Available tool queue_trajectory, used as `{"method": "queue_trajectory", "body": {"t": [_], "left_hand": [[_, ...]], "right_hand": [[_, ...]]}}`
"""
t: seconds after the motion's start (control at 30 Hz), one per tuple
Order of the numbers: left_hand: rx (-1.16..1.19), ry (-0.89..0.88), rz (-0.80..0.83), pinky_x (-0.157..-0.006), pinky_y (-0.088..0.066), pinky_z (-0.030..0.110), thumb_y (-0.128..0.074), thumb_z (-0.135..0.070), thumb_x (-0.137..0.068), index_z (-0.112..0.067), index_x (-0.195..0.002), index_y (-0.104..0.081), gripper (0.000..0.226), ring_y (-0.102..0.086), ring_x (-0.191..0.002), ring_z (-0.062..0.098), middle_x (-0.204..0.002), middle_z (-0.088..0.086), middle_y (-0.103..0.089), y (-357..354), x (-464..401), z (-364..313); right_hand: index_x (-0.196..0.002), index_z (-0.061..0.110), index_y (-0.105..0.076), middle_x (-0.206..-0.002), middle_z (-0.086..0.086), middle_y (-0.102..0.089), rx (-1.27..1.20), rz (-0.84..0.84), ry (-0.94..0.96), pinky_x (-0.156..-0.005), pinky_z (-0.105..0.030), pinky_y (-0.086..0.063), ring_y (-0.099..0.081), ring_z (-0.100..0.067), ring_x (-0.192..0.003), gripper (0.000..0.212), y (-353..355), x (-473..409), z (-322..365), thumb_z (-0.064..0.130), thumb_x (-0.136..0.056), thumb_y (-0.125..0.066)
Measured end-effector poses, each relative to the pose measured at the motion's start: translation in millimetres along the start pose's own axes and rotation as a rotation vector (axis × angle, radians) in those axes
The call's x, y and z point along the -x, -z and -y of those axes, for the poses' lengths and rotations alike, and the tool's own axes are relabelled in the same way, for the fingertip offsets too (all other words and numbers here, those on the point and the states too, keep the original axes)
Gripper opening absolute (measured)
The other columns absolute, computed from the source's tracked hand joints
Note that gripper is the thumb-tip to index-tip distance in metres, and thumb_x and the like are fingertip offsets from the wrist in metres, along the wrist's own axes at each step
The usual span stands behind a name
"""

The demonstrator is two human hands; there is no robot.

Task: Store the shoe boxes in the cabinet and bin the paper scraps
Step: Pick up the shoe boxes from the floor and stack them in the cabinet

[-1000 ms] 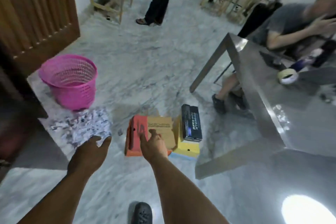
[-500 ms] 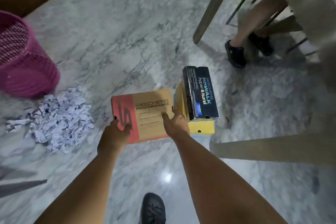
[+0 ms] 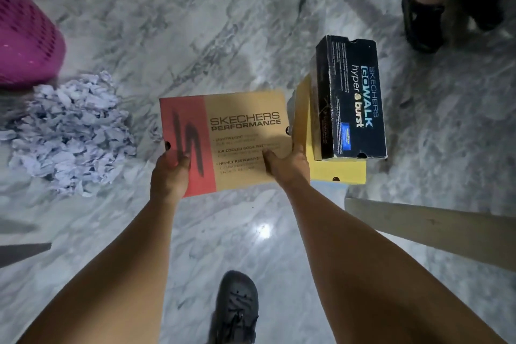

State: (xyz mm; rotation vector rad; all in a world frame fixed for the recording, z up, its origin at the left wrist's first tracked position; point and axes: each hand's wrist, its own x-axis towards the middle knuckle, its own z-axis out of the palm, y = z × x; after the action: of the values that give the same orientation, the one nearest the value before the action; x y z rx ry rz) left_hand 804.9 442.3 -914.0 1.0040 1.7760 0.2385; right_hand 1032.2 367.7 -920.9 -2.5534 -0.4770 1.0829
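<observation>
Two hands grasp one tan and red shoe box (image 3: 240, 131) above the floor (image 3: 195, 36): the left hand (image 3: 169, 176) curls its fingers (image 3: 167, 146) round the red end, the right hand (image 3: 289, 166) grips the tan end. Just right stands a black box (image 3: 353, 98) on a yellow box (image 3: 337, 173). Left, paper scraps (image 3: 69, 131) lie beside a pink bin (image 3: 25, 42).

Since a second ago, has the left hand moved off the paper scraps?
Yes. The left hand moved right, away from the paper scraps, and now grips the red and tan shoe box.
</observation>
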Motion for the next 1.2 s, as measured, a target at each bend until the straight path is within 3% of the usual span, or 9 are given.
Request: {"method": "queue_trajectory", "body": {"t": [0.13,0.5,0.6,0.67,0.77,0.9,0.97,1.07,1.2], "left_hand": [[0.073,0.001,-0.007,-0.093,-0.048,0.039,-0.057,-0.041,-0.099,-0.025,-0.136,-0.055,0.040,-0.059,-0.103,0.025,-0.115,-0.001,-0.061,19,29,12],[0.406,0.107,-0.070,-0.091,-0.057,0.044,-0.065,-0.027,-0.095,-0.027,-0.125,-0.061,0.029,-0.069,-0.100,0.024,-0.117,0.004,-0.071,213,231,152],[0.432,0.120,-0.204,-0.082,-0.057,0.037,-0.068,-0.041,-0.086,-0.024,-0.123,-0.065,0.041,-0.070,-0.095,0.017,-0.109,-0.002,-0.075,288,310,230],[0.498,0.130,-0.294,-0.076,-0.055,0.032,-0.069,-0.029,-0.092,-0.022,-0.126,-0.064,0.035,-0.069,-0.092,0.012,-0.101,-0.010,-0.073,338,365,272],[0.625,0.106,-0.402,-0.073,-0.056,0.022,-0.072,-0.031,-0.088,-0.027,-0.128,-0.063,0.041,-0.070,-0.091,0.007,-0.104,-0.011,-0.074,416,430,316],[0.654,-0.035,-0.652,-0.096,-0.054,0.032,-0.067,-0.063,-0.073,-0.033,-0.133,-0.058,0.068,-0.067,-0.111,0.007,-0.124,-0.011,-0.070,511,481,336],[0.736,-0.118,-0.810,-0.094,-0.056,0.041,-0.068,-0.058,-0.074,-0.024,-0.129,-0.062,0.065,-0.070,-0.107,0.013,-0.118,-0.005,-0.073,554,501,329],[0.820,-0.184,-0.997,-0.086,-0.055,0.032,-0.068,-0.049,-0.073,-0.013,-0.122,-0.063,0.061,-0.070,-0.096,0.011,-0.109,0.001,-0.073,618,521,313],[0.934,-0.102,-1.213,-0.075,-0.047,0.025,-0.073,-0.029,-0.089,-0.006,-0.124,-0.060,0.044,-0.063,-0.080,0.003,-0.098,0.001,-0.070,691,522,319]], "right_hand": [[-0.151,0.029,-0.034,-0.129,-0.009,-0.060,-0.066,0.005,0.062,-0.099,-0.047,-0.054,-0.060,-0.032,-0.117,0.087,12,35,-2,0.056,-0.078,-0.073],[-0.135,0.035,-0.048,-0.121,-0.008,-0.066,0.013,0.155,0.265,-0.095,-0.046,-0.056,-0.066,-0.030,-0.109,0.090,-12,286,-32,0.070,-0.058,-0.076],[-0.136,0.022,-0.051,-0.113,-0.010,-0.071,0.049,0.272,0.374,-0.076,-0.035,-0.054,-0.066,-0.026,-0.091,0.084,-39,398,-34,0.054,-0.066,-0.085],[-0.135,0.016,-0.054,-0.109,-0.012,-0.073,0.089,0.358,0.431,-0.066,-0.029,-0.049,-0.064,-0.026,-0.084,0.074,-59,467,-30,0.039,-0.074,-0.089],[-0.130,0.020,-0.058,-0.103,-0.010,-0.077,0.079,0.406,0.546,-0.060,-0.027,-0.049,-0.069,-0.024,-0.079,0.080,-87,569,-3,0.054,-0.061,-0.079],[-0.125,0.027,-0.062,-0.101,-0.006,-0.076,-0.040,0.458,0.702,-0.074,-0.036,-0.058,-0.072,-0.026,-0.086,0.076,-119,679,59,0.059,-0.059,-0.080],[-0.124,0.024,-0.061,-0.106,-0.003,-0.074,-0.109,0.503,0.766,-0.083,-0.035,-0.057,-0.072,-0.027,-0.097,0.060,-135,722,98,0.039,-0.073,-0.088],[-0.125,0.017,-0.058,-0.111,0.001,-0.071,-0.172,0.549,0.849,-0.086,-0.031,-0.052,-0.069,-0.023,-0.104,0.053,-161,778,159,0.016,-0.079,-0.085],[-0.116,0.020,-0.061,-0.106,0.000,-0.075,-0.225,0.664,0.929,-0.087,-0.047,-0.062,-0.074,-0.021,-0.096,0.060,-215,834,220,0.031,-0.064,-0.090]]}}
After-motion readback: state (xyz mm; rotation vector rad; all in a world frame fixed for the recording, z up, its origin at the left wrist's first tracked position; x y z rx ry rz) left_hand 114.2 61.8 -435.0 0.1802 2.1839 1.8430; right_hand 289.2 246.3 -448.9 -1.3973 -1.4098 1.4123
